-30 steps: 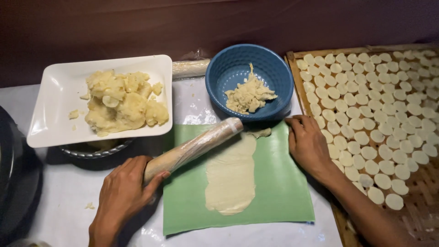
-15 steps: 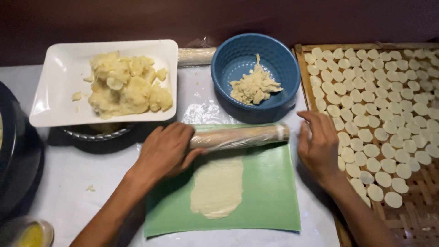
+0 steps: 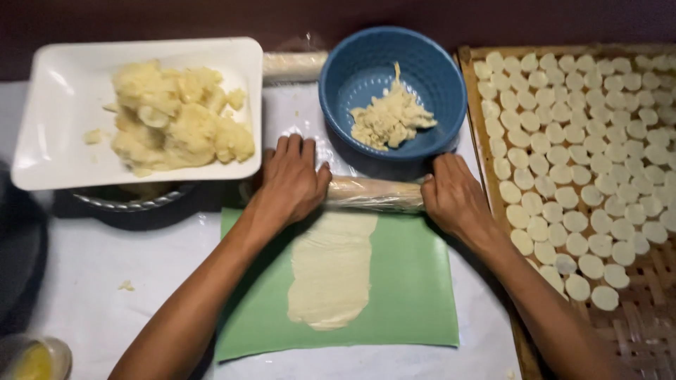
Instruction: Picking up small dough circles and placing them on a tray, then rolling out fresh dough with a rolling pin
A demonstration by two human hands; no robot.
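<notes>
A plastic-wrapped rolling pin (image 3: 373,193) lies crosswise at the far edge of a green mat (image 3: 415,295). My left hand (image 3: 292,179) presses flat on its left end and my right hand (image 3: 454,197) rests on its right end. A long flattened strip of pale dough (image 3: 331,271) lies on the mat just in front of the pin.
A blue bowl (image 3: 366,67) with dough scraps stands behind the pin. A white square plate (image 3: 63,91) of mashed yellow lumps sits on a metal pot at the left. A woven tray (image 3: 634,309) with several round dough discs fills the right side. A small yellow-filled container (image 3: 32,359) is at the bottom left.
The rolling pin turned from a slant to crosswise and moved to the mat's far edge. My right hand came off the mat's edge onto the pin's right end.
</notes>
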